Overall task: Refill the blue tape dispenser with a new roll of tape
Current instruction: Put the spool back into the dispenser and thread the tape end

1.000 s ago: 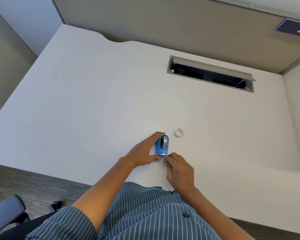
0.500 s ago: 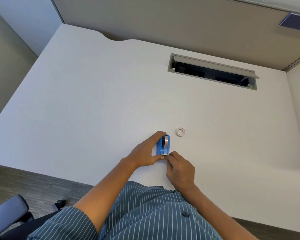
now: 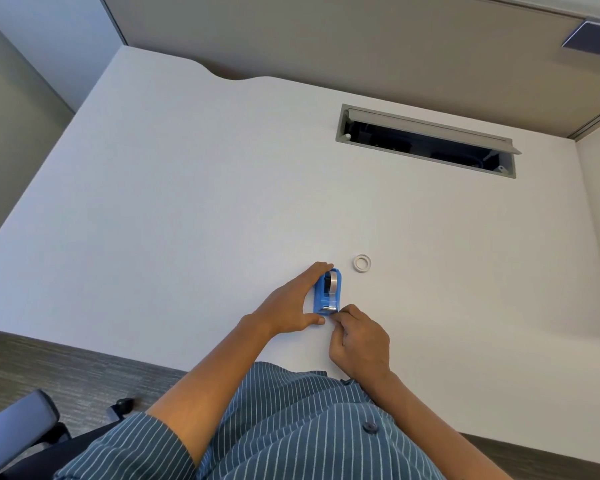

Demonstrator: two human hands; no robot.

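The blue tape dispenser (image 3: 327,292) stands on the white desk (image 3: 194,216) near its front edge, with a roll of tape (image 3: 333,280) seated in it. My left hand (image 3: 291,304) clasps the dispenser from the left, index finger over its far end and thumb at its near end. My right hand (image 3: 359,341) pinches at the cutter end, fingertips together at the dispenser's near edge; whether tape is between them is too small to tell. A small white empty tape core (image 3: 362,263) lies flat on the desk just right of and beyond the dispenser.
A grey cable tray opening (image 3: 426,143) with its lid raised sits at the back right of the desk. Beige partition walls close the back and right. A chair armrest (image 3: 14,431) shows at the lower left over carpet.
Both hands and the dispenser hold nearly the same pose; my right fingertips stay pinched at the cutter end. Only the head camera has shifted slightly.
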